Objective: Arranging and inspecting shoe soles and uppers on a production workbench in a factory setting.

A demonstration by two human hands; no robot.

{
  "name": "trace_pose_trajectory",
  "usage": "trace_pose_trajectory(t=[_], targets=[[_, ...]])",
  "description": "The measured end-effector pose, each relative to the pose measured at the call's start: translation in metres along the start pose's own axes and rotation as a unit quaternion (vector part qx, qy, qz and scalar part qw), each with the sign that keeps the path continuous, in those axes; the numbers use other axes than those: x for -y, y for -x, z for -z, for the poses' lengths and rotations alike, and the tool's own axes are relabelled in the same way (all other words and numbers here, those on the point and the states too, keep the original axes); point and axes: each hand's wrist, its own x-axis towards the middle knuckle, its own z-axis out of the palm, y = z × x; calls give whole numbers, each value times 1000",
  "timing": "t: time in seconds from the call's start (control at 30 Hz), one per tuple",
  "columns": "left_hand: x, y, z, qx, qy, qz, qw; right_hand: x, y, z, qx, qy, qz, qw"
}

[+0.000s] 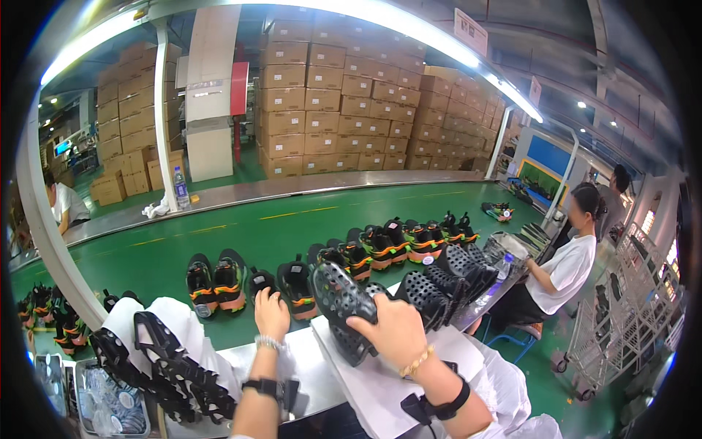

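Observation:
My right hand [395, 329] grips a black clog [342, 289] full of round holes, its thumb laid across the near side. The clog is tilted up above a stack of white paper [387, 380]. My left hand [272, 318] reaches forward to a black sneaker [261, 279] with an orange and green sole, its fingers closed on the near end. The palm side of that hand is hidden. Beside that sneaker stands a matching black sneaker [296, 282]. More black clogs [431, 289] stand just right of my right hand.
Sneakers line the green conveyor belt [307, 219]. Black strappy sandals [183, 358] stuffed with white paper stand at left, by a clear bin [113, 399] of small packets. A person [574, 263] sits at right near wire carts [607, 329]. Stacked cartons [329, 110] stand behind.

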Motion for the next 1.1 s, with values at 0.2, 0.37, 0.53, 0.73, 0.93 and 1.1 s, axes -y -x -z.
trace_pose_trajectory(t=[0.2, 0.37, 0.53, 0.73, 0.93, 1.1], targets=[[23, 54, 7, 8, 173, 123, 977, 58, -90, -41, 226, -38, 24, 973], [32, 63, -18, -7, 203, 109, 973, 54, -164, -149, 471, -152, -170, 852], [37, 58, 3, 26, 260, 166, 951, 89, -168, -197, 404, -58, -210, 888], [35, 55, 3, 19, 228, 167, 959, 90, -160, -228, 244, -7, -116, 963], [36, 58, 11, 28, 240, 186, 952, 98, -146, -249, 212, 6, -121, 970], [32, 57, 14, 4, 231, 185, 955, 111, -139, -253, 195, 7, -140, 971]])
